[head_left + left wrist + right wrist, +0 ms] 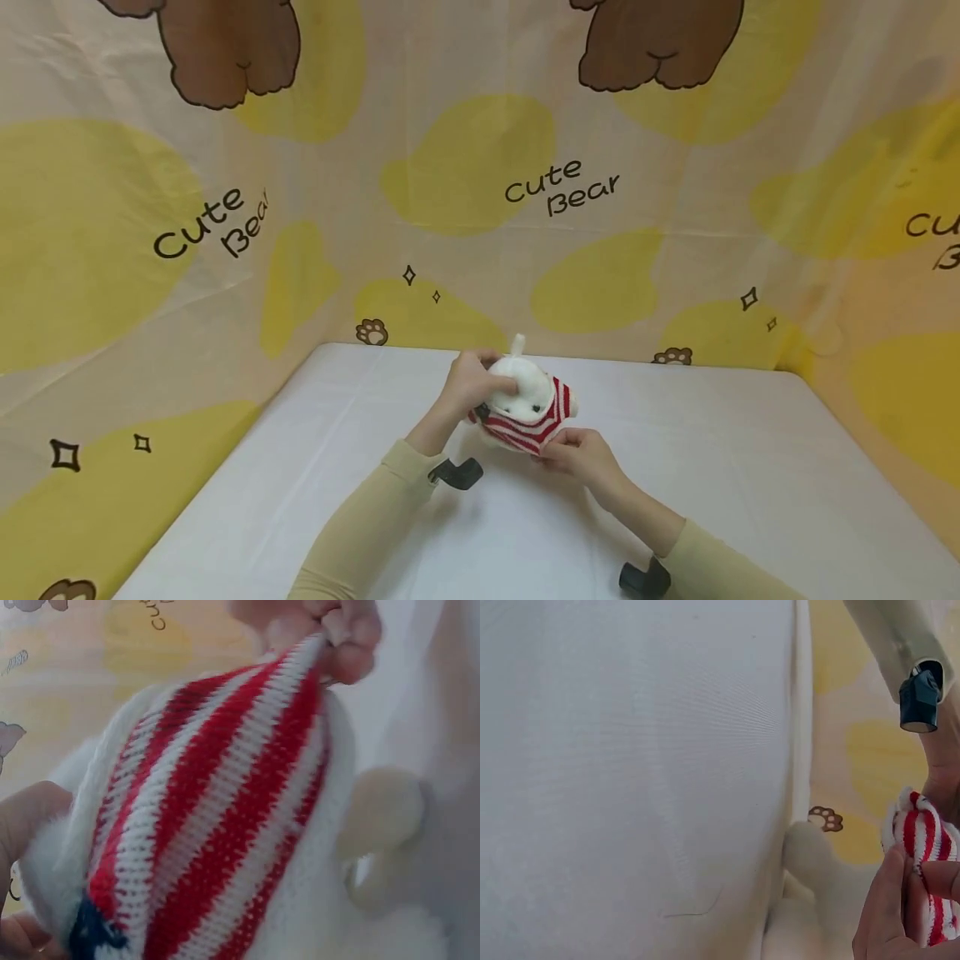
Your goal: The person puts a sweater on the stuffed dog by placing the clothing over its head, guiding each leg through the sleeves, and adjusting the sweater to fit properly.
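Note:
A white plush toy (pixel 534 385) with small dark eyes is held above the table, its pale upright tip pointing away from me. A red-and-white striped knit garment (pixel 528 433) wraps the toy; in the left wrist view the knit (pixel 217 787) is stretched to a point and has a dark blue patch at its lower corner. My left hand (pixel 472 385) grips the toy's head, thumb across the white plush. My right hand (pixel 588 458) pinches the near corner of the striped knit. In the right wrist view, fingers of my right hand (pixel 885 915) hold the knit's edge.
A white cloth-covered table (pixel 712 467) lies beneath both hands. Behind it and at the sides hangs a beige and yellow curtain (pixel 465 183) printed with bears and lettering. Black camera mounts (pixel 459 473) stick out from both wrists.

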Demonstrator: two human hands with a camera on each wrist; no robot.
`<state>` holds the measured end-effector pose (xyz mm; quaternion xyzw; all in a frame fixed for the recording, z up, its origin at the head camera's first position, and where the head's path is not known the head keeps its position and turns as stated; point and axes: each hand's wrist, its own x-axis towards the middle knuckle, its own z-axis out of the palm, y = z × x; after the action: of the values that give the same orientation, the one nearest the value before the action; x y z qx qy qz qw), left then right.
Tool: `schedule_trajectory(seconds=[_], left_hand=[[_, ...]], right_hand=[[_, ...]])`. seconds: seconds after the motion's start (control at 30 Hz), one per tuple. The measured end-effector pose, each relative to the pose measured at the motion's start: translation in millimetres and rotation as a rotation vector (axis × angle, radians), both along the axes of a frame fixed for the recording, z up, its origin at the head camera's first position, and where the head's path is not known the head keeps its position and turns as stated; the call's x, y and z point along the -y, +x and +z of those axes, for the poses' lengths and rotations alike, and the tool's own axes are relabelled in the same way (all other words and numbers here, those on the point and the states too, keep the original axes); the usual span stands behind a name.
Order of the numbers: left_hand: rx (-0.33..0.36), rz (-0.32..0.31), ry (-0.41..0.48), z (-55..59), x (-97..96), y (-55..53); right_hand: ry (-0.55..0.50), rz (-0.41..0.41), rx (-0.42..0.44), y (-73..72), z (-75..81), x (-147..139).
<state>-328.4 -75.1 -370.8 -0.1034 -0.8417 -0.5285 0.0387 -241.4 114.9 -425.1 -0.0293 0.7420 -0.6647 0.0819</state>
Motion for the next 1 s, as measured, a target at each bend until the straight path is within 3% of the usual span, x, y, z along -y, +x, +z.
schedule_trajectory(seconds=[0.13, 0.23, 0.5, 0.87, 1.0], left_hand=[[0.007, -0.023, -0.003, -0.2, 0.1, 0.6], [0.007, -0.020, -0.015, 0.2, 1.5, 1.5], [-0.038, -0.052, -0.007, -0.7, -0.1, 2.8], [-0.061, -0.033, -0.014, -0.3, 0.2, 2.1], [-0.051, -0.007, -0.003, -0.6, 2.1, 1.4]], right_hand=[[-0.145, 0.007, 0.034, -2.4, 4.5, -1.0], [-0.195, 0.047, 0.042, -4.0, 8.2, 0.0], [-0.101, 0.070, 0.116, -7.8, 16.8, 4.4], [-0.227, 0.034, 0.105, -5.4, 23.0, 14.1], [-0.199, -0.017, 0.094, -1.3, 21.7, 15.3]])
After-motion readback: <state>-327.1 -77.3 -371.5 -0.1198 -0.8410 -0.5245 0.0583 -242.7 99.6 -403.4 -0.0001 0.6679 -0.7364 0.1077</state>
